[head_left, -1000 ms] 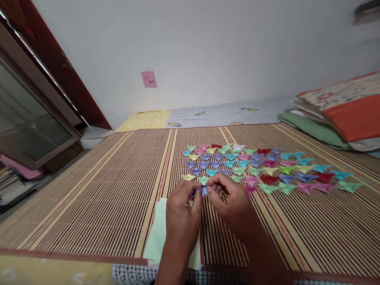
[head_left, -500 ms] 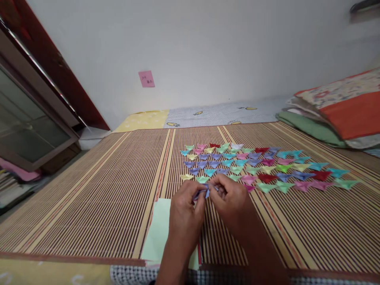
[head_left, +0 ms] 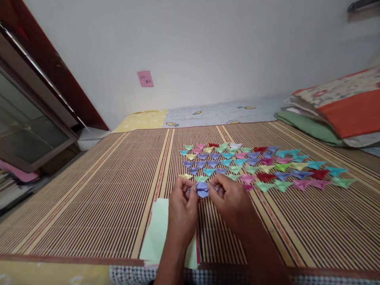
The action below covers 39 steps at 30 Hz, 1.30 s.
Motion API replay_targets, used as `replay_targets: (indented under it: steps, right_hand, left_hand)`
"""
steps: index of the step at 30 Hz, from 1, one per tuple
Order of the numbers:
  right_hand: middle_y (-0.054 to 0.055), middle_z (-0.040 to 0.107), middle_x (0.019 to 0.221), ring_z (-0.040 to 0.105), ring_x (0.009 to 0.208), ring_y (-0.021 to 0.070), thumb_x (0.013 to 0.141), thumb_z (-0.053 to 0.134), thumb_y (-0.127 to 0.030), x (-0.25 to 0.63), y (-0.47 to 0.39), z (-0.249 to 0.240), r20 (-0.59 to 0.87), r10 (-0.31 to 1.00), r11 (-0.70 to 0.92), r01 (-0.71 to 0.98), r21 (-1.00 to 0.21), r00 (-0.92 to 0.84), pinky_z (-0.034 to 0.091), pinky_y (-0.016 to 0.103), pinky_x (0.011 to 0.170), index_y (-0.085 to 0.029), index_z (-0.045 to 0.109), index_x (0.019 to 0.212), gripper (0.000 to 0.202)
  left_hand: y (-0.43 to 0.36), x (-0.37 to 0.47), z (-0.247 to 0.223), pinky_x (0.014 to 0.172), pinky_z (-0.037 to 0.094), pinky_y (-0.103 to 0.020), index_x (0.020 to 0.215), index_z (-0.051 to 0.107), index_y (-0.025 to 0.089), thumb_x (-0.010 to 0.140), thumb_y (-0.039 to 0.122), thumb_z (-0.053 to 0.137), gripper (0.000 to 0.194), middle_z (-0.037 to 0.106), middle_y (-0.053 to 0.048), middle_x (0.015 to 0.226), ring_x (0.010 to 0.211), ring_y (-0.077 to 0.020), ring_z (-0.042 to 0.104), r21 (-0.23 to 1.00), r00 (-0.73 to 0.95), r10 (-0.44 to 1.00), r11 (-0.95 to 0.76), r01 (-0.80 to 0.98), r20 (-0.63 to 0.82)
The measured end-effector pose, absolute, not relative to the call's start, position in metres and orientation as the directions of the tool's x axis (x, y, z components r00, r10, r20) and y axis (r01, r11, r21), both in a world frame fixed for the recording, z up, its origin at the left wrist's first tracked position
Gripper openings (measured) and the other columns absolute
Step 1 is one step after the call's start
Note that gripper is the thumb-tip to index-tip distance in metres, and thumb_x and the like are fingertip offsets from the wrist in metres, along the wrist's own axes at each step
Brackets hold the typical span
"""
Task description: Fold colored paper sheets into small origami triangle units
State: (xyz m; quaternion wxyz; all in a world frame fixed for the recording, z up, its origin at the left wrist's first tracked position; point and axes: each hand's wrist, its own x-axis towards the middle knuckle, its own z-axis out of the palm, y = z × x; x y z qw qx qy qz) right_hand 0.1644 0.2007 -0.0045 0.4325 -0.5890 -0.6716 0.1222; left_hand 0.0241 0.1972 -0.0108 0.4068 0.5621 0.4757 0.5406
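Note:
A small folded piece of purple paper (head_left: 202, 189) is stretched between my two hands, just above the striped mat. My left hand (head_left: 183, 204) pinches its left end between thumb and fingers. The right end is pinched by my right hand (head_left: 228, 196). Beyond and to the right lie rows of small folded paper shapes (head_left: 283, 168) in green, pink, blue, purple, yellow and red. A stack of light green paper sheets (head_left: 154, 232) lies under and beside my left forearm.
The striped bamboo mat (head_left: 89, 198) covers the bed. Folded cloths and an orange patterned pillow (head_left: 347, 113) are piled at the right. A pink note (head_left: 145, 78) is on the wall. A glass-fronted cabinet (head_left: 26, 122) stands at the left.
My left hand has shifted slightly left, away from my right hand. The purple paper between them now shows a wider, rounded middle.

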Motion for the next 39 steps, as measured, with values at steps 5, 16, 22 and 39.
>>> replay_targets:
  steps: [5,16,22,39]
  right_hand:
    - [0.004,0.061,0.084,0.056,0.072,0.0194,0.086,0.052,-0.013,0.165,0.199,-0.001,0.491,0.871,0.379,0.636,-0.673,0.0,0.042,0.031,0.065,-0.02,0.059,0.084,0.01]
    - [0.007,0.062,0.087,0.059,0.087,0.0245,0.079,0.053,-0.006,0.167,0.197,-0.001,0.483,0.867,0.449,0.607,-0.656,-0.119,0.047,0.04,0.08,-0.02,0.059,0.08,0.014]
    - [0.008,0.061,0.085,0.058,0.085,0.0247,0.082,0.051,-0.007,0.169,0.193,0.003,0.472,0.871,0.42,0.701,-0.577,-0.133,0.047,0.041,0.078,-0.018,0.058,0.076,0.014]
    - [0.005,0.062,0.082,0.059,0.085,0.025,0.081,0.067,-0.018,0.169,0.19,0.003,0.458,0.878,0.418,0.69,-0.591,-0.14,0.047,0.04,0.078,-0.02,0.058,0.074,0.011]
  left_hand:
    - [0.196,0.024,-0.011,0.063,0.048,-0.024,0.088,0.051,0.022,0.097,0.03,0.057,0.014,0.061,0.002,0.079,0.066,-0.0137,0.061,0.969,-0.034,0.976,-0.207,0.133,0.214]
    - [0.198,0.023,-0.015,0.057,0.043,-0.024,0.089,0.049,0.022,0.097,0.026,0.055,0.011,0.058,0.003,0.077,0.064,-0.0131,0.058,0.958,-0.034,0.973,-0.218,0.184,0.228]
    - [0.198,0.024,-0.014,0.056,0.044,-0.025,0.087,0.049,0.023,0.096,0.026,0.054,0.011,0.057,0.004,0.074,0.063,-0.014,0.058,0.951,-0.047,0.971,-0.217,0.219,0.233]
    - [0.199,0.023,-0.016,0.057,0.042,-0.025,0.086,0.05,0.022,0.095,0.026,0.056,0.011,0.057,0.003,0.073,0.061,-0.014,0.056,0.943,-0.104,0.965,-0.207,0.261,0.24]
